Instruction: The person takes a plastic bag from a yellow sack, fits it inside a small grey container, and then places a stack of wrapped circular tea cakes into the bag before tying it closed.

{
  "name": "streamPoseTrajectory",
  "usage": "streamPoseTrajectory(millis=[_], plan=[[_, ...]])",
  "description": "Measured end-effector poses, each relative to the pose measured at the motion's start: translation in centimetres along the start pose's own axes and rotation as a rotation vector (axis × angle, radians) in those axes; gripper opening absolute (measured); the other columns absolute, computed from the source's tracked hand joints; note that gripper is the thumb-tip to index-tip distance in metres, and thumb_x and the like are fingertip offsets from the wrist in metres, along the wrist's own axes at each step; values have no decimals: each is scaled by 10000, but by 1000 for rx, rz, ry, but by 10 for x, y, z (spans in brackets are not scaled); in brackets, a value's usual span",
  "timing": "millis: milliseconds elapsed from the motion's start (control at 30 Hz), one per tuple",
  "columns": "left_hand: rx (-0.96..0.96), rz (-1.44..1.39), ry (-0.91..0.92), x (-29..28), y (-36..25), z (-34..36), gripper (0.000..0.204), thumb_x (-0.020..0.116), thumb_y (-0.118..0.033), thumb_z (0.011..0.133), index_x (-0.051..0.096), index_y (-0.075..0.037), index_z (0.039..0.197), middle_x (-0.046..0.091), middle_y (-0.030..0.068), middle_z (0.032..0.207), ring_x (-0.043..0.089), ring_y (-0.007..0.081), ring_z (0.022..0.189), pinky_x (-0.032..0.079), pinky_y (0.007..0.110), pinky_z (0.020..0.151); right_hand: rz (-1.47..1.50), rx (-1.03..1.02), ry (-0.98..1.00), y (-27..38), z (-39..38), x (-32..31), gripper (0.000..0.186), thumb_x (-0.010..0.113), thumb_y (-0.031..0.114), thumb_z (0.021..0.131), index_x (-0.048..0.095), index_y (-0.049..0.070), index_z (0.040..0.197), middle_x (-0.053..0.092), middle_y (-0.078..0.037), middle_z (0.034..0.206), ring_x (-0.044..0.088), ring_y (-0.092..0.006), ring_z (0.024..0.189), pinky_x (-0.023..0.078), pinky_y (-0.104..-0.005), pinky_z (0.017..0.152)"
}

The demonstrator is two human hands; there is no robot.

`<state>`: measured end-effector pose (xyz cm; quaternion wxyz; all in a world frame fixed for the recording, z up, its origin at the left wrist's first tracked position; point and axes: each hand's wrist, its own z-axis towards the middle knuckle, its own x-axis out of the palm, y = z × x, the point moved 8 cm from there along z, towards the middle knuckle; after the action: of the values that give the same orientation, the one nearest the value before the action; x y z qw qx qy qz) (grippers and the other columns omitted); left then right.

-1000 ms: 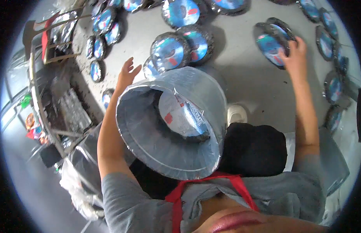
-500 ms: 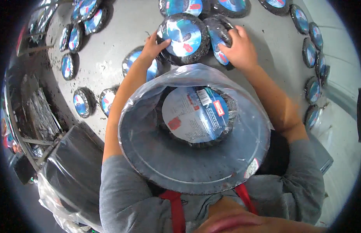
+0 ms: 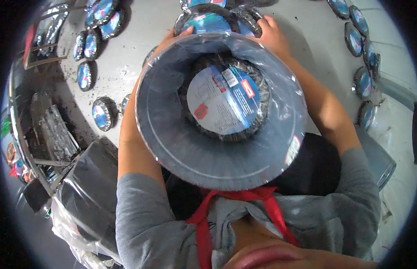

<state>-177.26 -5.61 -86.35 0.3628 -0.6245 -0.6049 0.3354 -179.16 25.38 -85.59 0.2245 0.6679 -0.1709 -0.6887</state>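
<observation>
A grey bucket [image 3: 181, 166] with a clear plastic liner stands close in front of me, between my forearms. Inside lies a round pack [image 3: 224, 101] of dark material in clear film, its printed label facing up. Beyond the rim, my left hand [image 3: 175, 37] grips the left side of a round pack with a blue label [image 3: 208, 22], thumb on top. My right hand [image 3: 273, 39] is closed on a tilted dark round pack [image 3: 249, 21] beside it. The bucket rim hides the lower parts of both packs and some of my fingers.
More wrapped round packs [image 3: 101, 114] lie on the grey floor [image 3: 136, 31] at the left. Another row [image 3: 363, 83] lines the right side. A plastic-covered dark box [image 3: 89, 184] stands at lower left. A grey container [image 3: 374, 157] is at my right.
The view has shifted, so the bucket sits higher in the picture and covers more of the packs in my hands. Both hands keep their hold.
</observation>
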Motion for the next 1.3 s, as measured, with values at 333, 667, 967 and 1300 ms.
streamPoseTrajectory(millis=[333,667,967,1300], plan=[[825,454,-611,-42,-262,-334,524,787,-119,868,609,-13,1350,647,118,1305,623,185,1140,544,335,879,510,187,8,-120,-145,-74,519,832,246,803,647,22,1233,668,-141,1175,638,-289,1075,497,-407,948],[1267,1459,-374,137,-154,-418,663,613,10,773,623,-260,1379,572,67,1216,535,328,1123,438,481,1030,1146,189,-219,-21,-183,-255,481,798,163,851,621,15,1273,695,-84,1187,639,-181,1067,464,-336,994],[912,1133,-138,125,-153,-402,457,770,-396,879,691,-135,1246,646,112,1110,602,311,1059,477,412,966,1284,-248,19,178,-159,-371,496,806,226,839,642,11,1254,710,-93,1178,671,-182,1065,504,-331,967],[438,118,-452,-12,-126,-315,717,507,-599,1017,554,-16,1432,591,166,1418,526,263,1329,376,357,1121,765,-62,605,220,-143,-250,561,767,232,872,566,5,1344,677,-97,1251,649,-175,1121,494,-328,1013]])
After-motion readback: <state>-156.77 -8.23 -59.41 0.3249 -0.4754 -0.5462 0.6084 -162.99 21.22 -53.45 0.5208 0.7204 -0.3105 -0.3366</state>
